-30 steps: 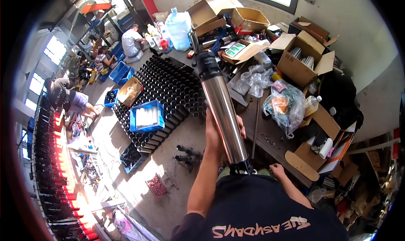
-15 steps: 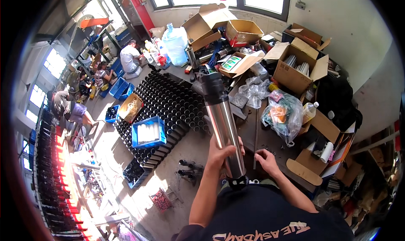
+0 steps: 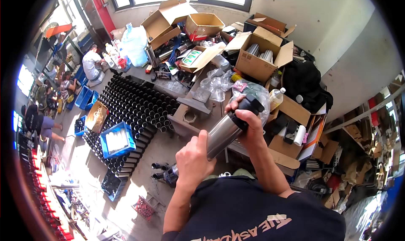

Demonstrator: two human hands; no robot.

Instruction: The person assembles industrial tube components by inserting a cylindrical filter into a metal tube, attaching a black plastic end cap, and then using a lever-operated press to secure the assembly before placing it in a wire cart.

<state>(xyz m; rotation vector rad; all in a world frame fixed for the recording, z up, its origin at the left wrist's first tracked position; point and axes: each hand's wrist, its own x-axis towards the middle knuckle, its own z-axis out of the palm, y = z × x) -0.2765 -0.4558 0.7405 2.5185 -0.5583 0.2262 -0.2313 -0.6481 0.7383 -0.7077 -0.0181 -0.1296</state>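
I hold a long steel tube (image 3: 222, 136) with a black end cap at its upper right and a black fitting at its lower left end. It lies tilted, slanting from lower left to upper right in front of my chest. My left hand (image 3: 193, 159) is wrapped around the lower middle of the tube. Around the black capped top end my right hand (image 3: 249, 119) is closed. Below the tube, a workbench (image 3: 185, 114) carries a grey metal fixture.
Rows of black tubes (image 3: 135, 108) stand on the floor at left, with a blue crate (image 3: 117, 140) on them. Open cardboard boxes (image 3: 261, 57) and plastic bags crowd the bench. Other people sit or crouch at the far left (image 3: 90, 63).
The tube stood nearly upright before, held near its base. It is now tipped down to a slant, and my right hand has moved up to its capped end.
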